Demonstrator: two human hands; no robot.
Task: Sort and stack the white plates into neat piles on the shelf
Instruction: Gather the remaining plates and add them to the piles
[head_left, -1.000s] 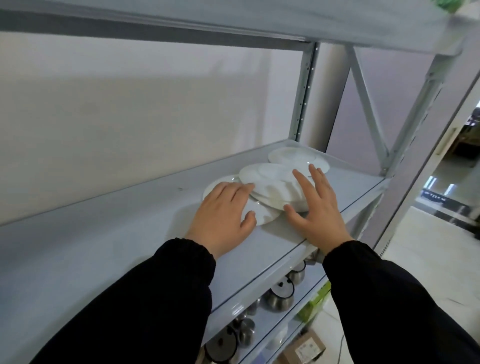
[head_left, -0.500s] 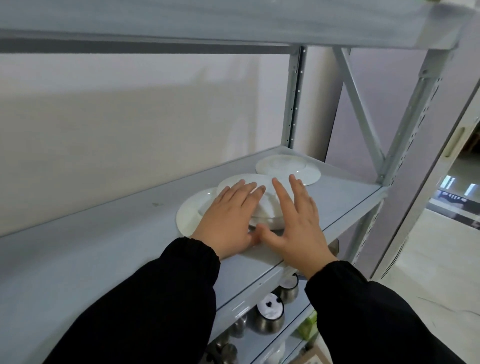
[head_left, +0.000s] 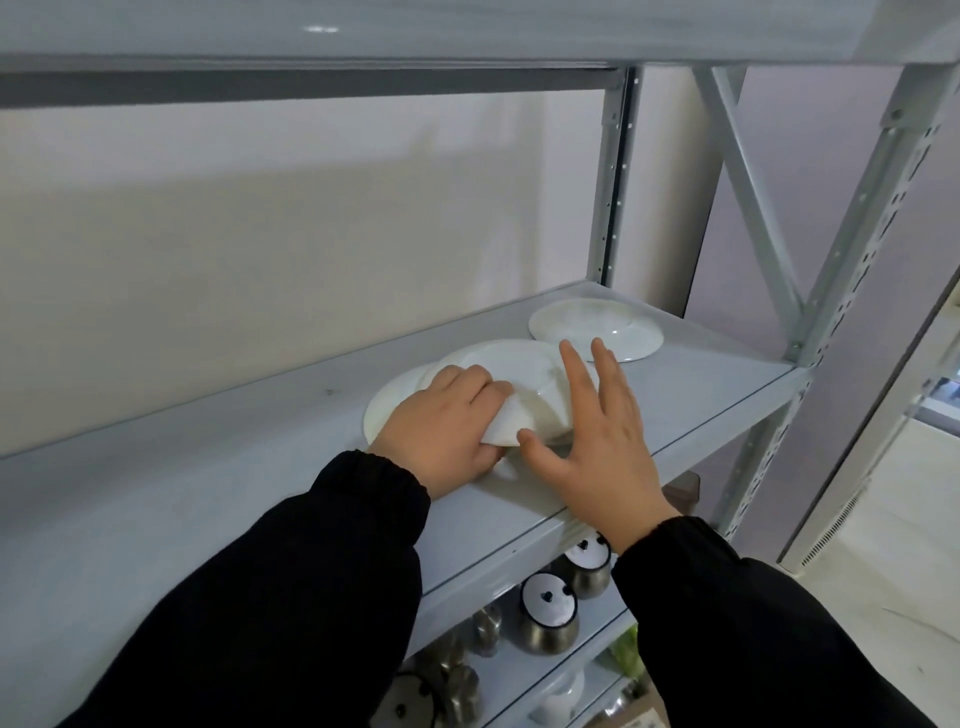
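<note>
Three white plates lie upside down on the grey shelf (head_left: 208, 467). The middle plate (head_left: 519, 379) overlaps a left plate (head_left: 387, 410), and its near edge is tilted up. My left hand (head_left: 447, 426) grips that raised near edge, fingers curled over it. Beside it, my right hand (head_left: 597, 431) lies with straight spread fingers against the plate's right side. A third plate (head_left: 597, 327) sits apart at the shelf's back right corner.
An upper shelf (head_left: 415, 36) spans close overhead. Grey uprights and a diagonal brace (head_left: 748, 197) close the right end. The shelf below holds several metal pots with lids (head_left: 550, 608). A pale wall stands behind.
My left hand went from lying flat on the plates to gripping the middle plate's near edge, which has lifted. My right hand stayed against the plate's right side.
</note>
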